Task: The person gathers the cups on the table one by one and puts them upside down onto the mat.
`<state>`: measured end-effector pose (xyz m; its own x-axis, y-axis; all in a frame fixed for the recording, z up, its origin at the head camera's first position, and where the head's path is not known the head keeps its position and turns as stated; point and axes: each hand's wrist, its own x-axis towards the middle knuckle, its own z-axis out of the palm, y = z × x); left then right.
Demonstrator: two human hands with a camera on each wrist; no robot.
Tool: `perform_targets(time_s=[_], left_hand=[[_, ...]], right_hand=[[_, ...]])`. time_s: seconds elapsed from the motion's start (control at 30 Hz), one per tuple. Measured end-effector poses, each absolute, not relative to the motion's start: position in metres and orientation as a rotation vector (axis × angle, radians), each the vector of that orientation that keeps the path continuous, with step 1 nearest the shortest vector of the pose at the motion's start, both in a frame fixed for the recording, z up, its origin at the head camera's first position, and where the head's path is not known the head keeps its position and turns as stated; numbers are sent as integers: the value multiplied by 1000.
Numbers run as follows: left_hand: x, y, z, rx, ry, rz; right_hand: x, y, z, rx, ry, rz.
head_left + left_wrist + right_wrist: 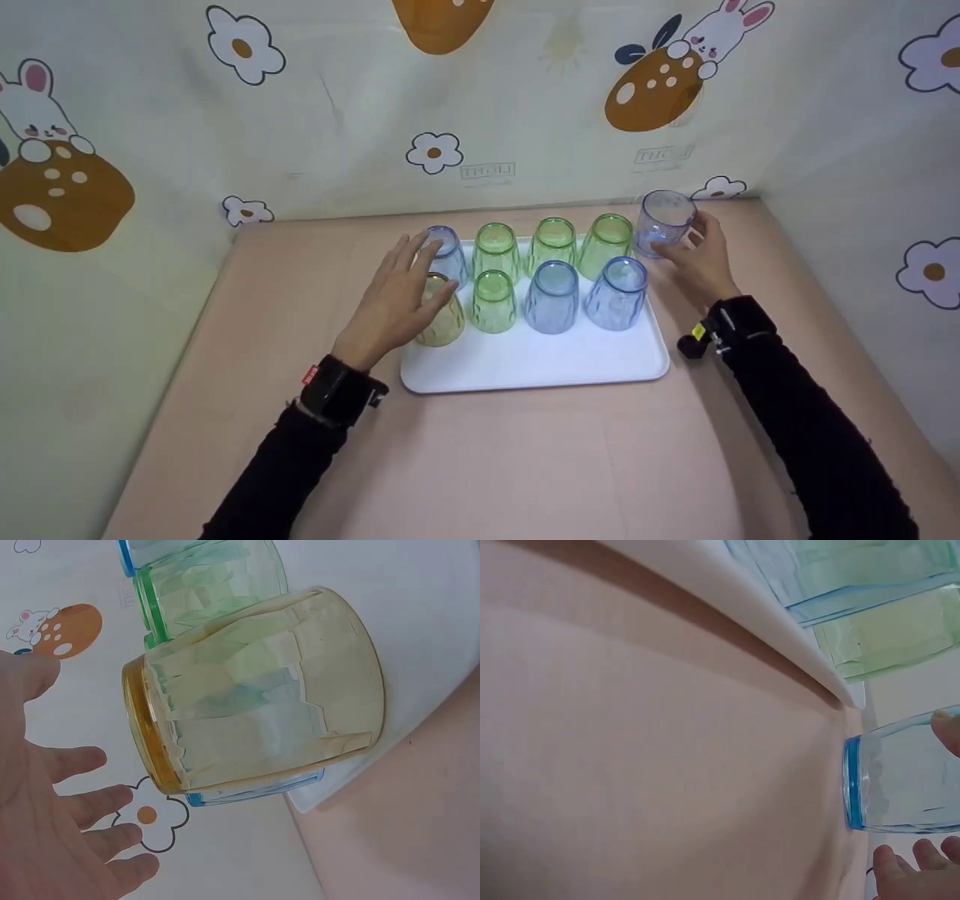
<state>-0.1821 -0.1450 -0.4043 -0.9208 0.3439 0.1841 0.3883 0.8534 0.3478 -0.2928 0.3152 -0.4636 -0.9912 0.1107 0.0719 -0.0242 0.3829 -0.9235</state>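
Upside-down drinking glasses stand in two rows on a white tray (pixel 525 367). My left hand (pixel 394 300), fingers spread, hovers by the tray's left end, near a yellow glass (pixel 262 697) and a blue glass (pixel 448 259). In the left wrist view its fingers are apart from the yellow glass. Beyond the tray's back right corner, my right hand (pixel 701 259) holds another blue glass (pixel 664 217), mouth up, thumb on its near side and fingers at its right. Its thick blue base (pixel 853 784) is low; whether it touches the table I cannot tell.
Green glasses (pixel 495 251) fill much of the back row, and two blue glasses (pixel 553 300) stand at the front right. A patterned wall covering (pixel 337 150) rises right behind the pinkish table (pixel 525 450) and along both sides.
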Motion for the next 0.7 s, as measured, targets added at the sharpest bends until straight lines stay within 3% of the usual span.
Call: perform_targets(time_s=[0.7], left_hand=[[-175, -142, -405, -599, -2855, -638]], right_hand=[[-309, 305, -469, -215, -2461, 1618]])
